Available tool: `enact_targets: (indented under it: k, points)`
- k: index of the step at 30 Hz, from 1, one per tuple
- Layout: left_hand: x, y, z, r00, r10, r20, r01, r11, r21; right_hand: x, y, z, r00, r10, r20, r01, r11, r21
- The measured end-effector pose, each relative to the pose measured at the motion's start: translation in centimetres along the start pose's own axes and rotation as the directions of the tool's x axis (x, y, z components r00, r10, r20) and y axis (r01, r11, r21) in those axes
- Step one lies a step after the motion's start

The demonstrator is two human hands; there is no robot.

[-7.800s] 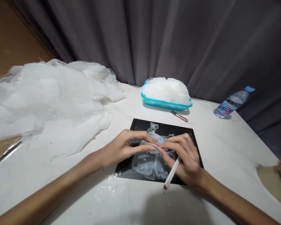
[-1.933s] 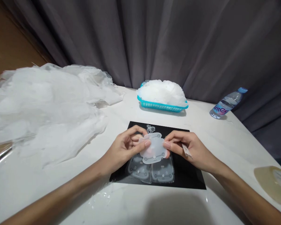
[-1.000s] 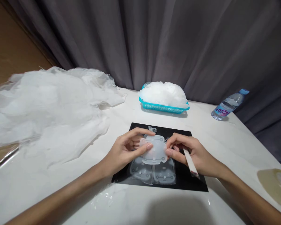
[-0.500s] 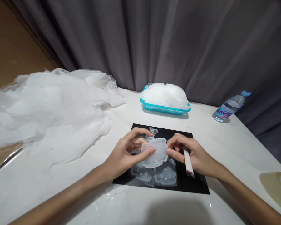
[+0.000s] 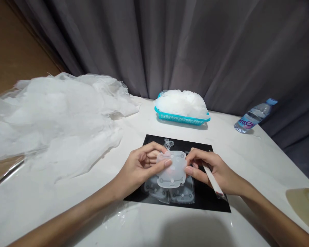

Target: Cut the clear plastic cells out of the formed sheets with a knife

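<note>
My left hand (image 5: 144, 166) pinches a thin, translucent plastic piece (image 5: 173, 175) with wavy edges and printed lines, thumb on top. The fingers of my right hand (image 5: 211, 168) close at the right edge of that piece. A slim white stick-like tool (image 5: 214, 181) with a red mark at its lower end is tucked in the same hand; its upper part is hidden. Below them lies a black mat (image 5: 208, 202). More clear plastic pieces (image 5: 182, 195) of similar shape rest on the mat, partly covered by the held one.
A large heap of thin white plastic sheets (image 5: 67, 113) covers the left side. Behind the mat stands a turquoise basket (image 5: 181, 118) piled with white pieces (image 5: 182, 104). A water bottle (image 5: 254, 116) is at right rear, and a roll of tape (image 5: 301, 206) at the right edge.
The held plastic piece has turned more upright and square to me, shifting slightly right. The white tool in my right hand has swung its lower end to the right.
</note>
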State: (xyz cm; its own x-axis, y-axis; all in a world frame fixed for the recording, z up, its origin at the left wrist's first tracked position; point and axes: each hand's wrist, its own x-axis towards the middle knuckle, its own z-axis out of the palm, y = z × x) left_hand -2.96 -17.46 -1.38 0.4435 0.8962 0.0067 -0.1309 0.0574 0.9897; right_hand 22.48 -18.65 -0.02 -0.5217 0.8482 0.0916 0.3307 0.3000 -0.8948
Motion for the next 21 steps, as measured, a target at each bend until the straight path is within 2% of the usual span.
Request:
enact_targets:
  k: [12, 17, 19, 21]
  points:
    - [0.2, -0.3, -0.1, 0.999, -0.042, -0.005, 0.042, 0.999, 0.015, 0.2, 0.4, 0.2, 0.997, 0.064, 0.046, -0.066, 0.997, 0.039]
    - [0.4, -1.2, -0.2, 0.998, -0.067, 0.013, 0.066, 0.997, 0.044, 0.7, 1.0, 0.8, 0.993, 0.117, -0.015, -0.113, 0.979, 0.17]
    - [0.5, -1.7, -0.1, 0.995, -0.095, 0.041, 0.091, 0.992, 0.084, 0.8, 1.2, 1.1, 0.992, 0.127, -0.021, -0.122, 0.977, 0.173]
    - [0.6, -2.2, -0.3, 0.994, -0.091, 0.064, 0.077, 0.978, 0.193, 1.0, 1.5, 1.3, 0.99, 0.138, -0.018, -0.134, 0.98, 0.145]
